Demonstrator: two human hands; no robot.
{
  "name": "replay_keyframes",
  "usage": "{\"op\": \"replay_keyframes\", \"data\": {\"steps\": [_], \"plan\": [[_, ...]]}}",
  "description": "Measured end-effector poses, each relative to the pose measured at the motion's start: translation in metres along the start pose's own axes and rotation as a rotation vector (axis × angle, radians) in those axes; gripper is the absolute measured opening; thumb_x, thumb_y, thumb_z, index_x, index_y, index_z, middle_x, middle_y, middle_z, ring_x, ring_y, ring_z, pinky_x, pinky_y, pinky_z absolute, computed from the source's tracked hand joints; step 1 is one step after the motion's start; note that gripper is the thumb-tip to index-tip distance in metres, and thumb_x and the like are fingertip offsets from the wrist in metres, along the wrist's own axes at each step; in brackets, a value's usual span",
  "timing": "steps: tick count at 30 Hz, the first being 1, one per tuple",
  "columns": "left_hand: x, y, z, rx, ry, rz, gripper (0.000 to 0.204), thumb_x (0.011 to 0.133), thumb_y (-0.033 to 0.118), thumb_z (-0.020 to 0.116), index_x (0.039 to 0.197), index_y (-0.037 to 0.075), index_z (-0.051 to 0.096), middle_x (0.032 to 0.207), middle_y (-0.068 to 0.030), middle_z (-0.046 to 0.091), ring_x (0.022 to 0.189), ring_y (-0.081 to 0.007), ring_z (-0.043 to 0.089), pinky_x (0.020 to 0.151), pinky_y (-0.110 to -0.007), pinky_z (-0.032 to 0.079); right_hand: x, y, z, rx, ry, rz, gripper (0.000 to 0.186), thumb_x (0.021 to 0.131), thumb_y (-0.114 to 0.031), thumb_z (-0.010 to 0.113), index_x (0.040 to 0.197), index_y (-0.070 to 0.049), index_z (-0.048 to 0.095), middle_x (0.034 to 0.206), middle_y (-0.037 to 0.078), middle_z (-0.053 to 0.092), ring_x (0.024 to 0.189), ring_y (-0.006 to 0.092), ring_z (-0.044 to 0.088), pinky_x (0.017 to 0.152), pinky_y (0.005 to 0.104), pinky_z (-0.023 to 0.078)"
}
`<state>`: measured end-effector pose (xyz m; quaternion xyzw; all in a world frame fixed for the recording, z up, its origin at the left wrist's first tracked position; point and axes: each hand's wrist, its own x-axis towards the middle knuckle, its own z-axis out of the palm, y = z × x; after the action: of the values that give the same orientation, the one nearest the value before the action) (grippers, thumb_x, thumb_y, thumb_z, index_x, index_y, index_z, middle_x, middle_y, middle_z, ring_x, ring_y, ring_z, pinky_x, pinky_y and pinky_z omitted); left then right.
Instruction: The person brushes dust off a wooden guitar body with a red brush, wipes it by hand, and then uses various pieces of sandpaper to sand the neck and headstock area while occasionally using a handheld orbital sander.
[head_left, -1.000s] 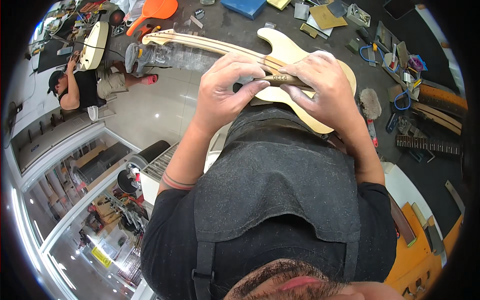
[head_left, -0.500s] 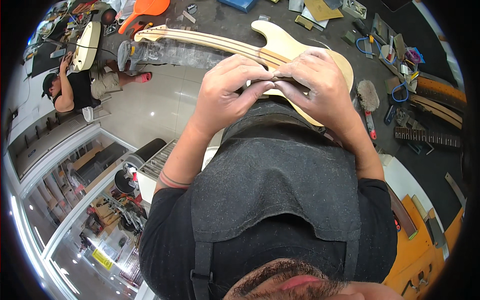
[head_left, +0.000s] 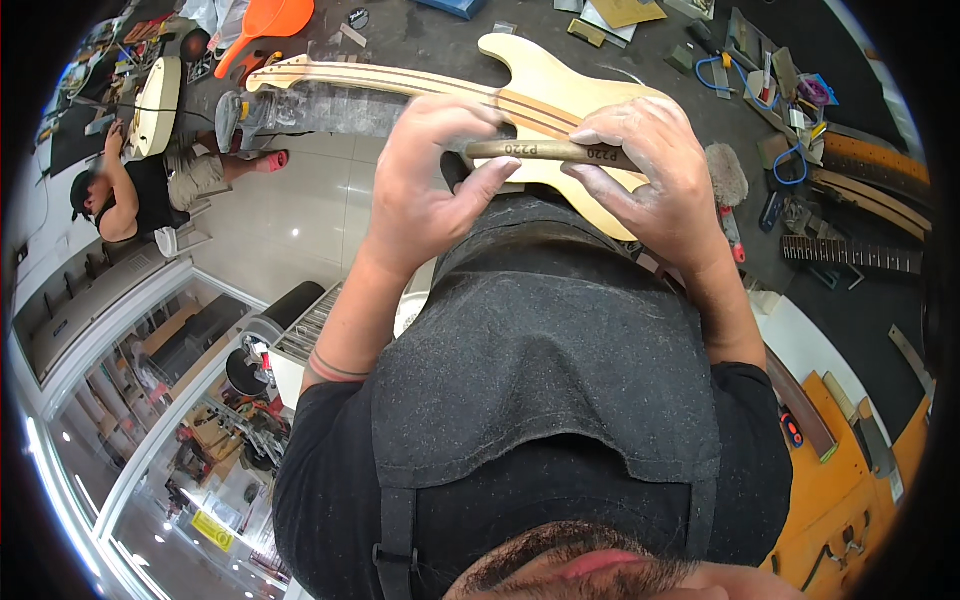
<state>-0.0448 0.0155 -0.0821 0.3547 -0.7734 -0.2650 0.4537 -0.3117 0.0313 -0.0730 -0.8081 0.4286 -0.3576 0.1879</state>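
The right hand (head_left: pixel 645 160) pinches brown sandpaper (head_left: pixel 540 150) over a pale guitar (head_left: pixel 555 80); the left hand (head_left: pixel 425 180) curls by its end, grip unclear. Maybe bending it; needs a gentle push.

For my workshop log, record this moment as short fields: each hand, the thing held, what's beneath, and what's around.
Left hand: at the brown strip's left end; contact unclear
Right hand: grip on its right end, thumb below, fingers above
Held thing: thin, gently curved, dark print
Beneath: pale wooden guitar, neck pointing left
Right side: fluffy brush, dark fretboard farther right
Far left: another person beside a pale guitar body
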Motion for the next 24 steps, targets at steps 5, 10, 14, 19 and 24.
{"op": "replay_keyframes", "data": {"steps": [5, 10, 14, 19, 24], "plan": [[-0.019, -0.006, 0.007, -0.117, 0.053, -0.203, 0.04, 0.087, 0.006, 0.091, 0.118, 0.006, 0.065, 0.119, -0.0106, 0.062, 0.098, -0.0194, 0.066, 0.084, -0.033, 0.056, -0.002, 0.003, -0.004, 0.033, 0.035, 0.027, 0.033, 0.081, -0.014, 0.093, 0.109, -0.01, 0.077, 0.105, 0.008, 0.078, 0.102, 0.0302, 0.073, 0.097, 0.0439, 0.053], [-0.018, 0.003, 0.015, -0.584, 0.12, -0.627, 0.02, 0.1, 0.008, 0.084, 0.111, 0.004, 0.068, 0.103, 0.0, 0.067, 0.088, -0.0063, 0.061, 0.074, -0.023, 0.05, -0.004, 0.007, -0.001, 0.065, 0.058, 0.048, 0.033, 0.08, -0.013, 0.093, 0.109, -0.01, 0.077, 0.106, 0.008, 0.077, 0.104, 0.0316, 0.072, 0.097, 0.045, 0.053], [-0.014, 0.008, 0.016, -0.601, 0.099, -0.692, 0.009, 0.102, 0.005, 0.081, 0.105, 0.002, 0.072, 0.092, 0.001, 0.072, 0.084, -0.004, 0.061, 0.073, -0.021, 0.049, -0.005, 0.02, 0.003, 0.097, 0.095, -0.009, 0.045, 0.081, -0.017, 0.093, 0.12, -0.008, 0.074, 0.121, 0.012, 0.073, 0.118, 0.0328, 0.069, 0.102, 0.0453, 0.053], [-0.012, 0.012, 0.006, -0.594, 0.211, -0.569, 0.013, 0.102, 0.003, 0.08, 0.113, 0.0, 0.074, 0.093, -0.0007, 0.073, 0.083, -0.0052, 0.062, 0.074, -0.023, 0.051, -0.009, 0.028, 0.025, 0.812, 0.202, 0.669, 0.069, 0.109, -0.044, 0.066, 0.162, -0.004, 0.046, 0.154, 0.016, 0.057, 0.145, 0.0279, 0.054, 0.12, 0.0459, 0.045], [-0.028, 0.015, -0.02, -0.606, 0.16, -0.623, 0.035, 0.103, 0.002, 0.076, 0.136, -0.002, 0.063, 0.105, -0.0056, 0.076, 0.087, -0.0073, 0.066, 0.076, -0.026, 0.054, 0.018, 0.0, 0.044, 1.088, -0.014, 0.619, 0.05, 0.113, -0.02, 0.064, 0.155, 0.005, 0.053, 0.148, 0.015, 0.067, 0.136, 0.0203, 0.062, 0.118, 0.0367, 0.045]]}}
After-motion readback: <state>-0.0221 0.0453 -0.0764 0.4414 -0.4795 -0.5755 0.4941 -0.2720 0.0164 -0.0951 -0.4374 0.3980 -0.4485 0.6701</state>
